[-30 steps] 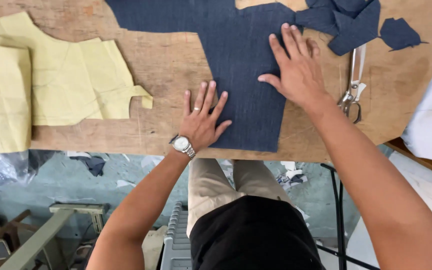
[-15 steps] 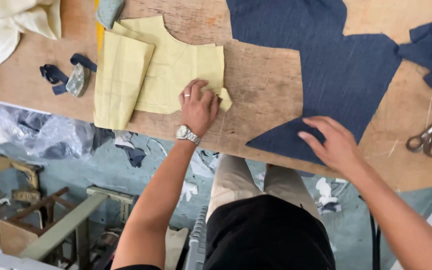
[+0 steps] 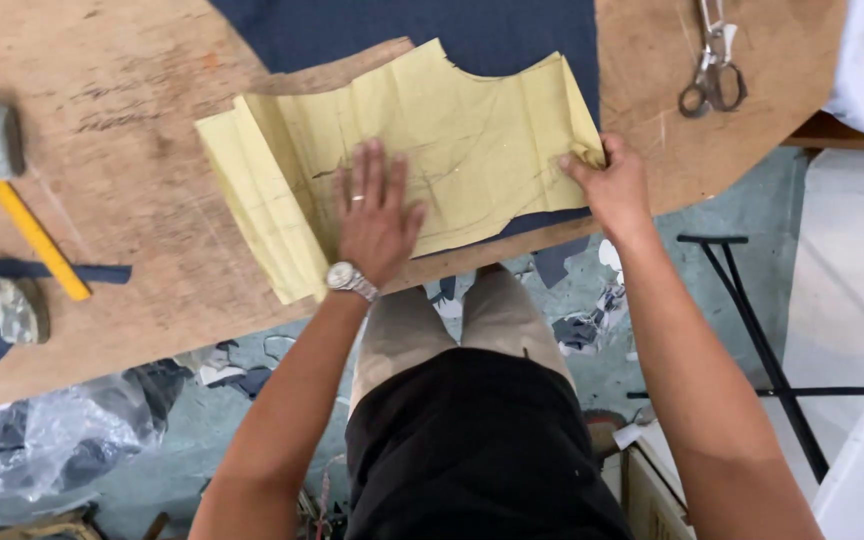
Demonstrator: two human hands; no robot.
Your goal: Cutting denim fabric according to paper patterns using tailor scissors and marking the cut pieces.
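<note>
Laying the yellow paper pattern (image 3: 432,160) on the navy fabric (image 3: 492,35).
Our left hand (image 3: 377,215) presses flat, fingers released; our right hand (image 3: 607,185) pinches its corner; cutting not begun.

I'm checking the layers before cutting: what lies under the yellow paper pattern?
Dark blue fabric shows above the yellow paper pattern and below its lower right edge. How far it runs beneath is hidden; the pattern's left part lies on the wooden table.

The yellow paper pattern (image 3: 422,150) now lies over the navy fabric (image 3: 472,35), both hands on it.
</note>
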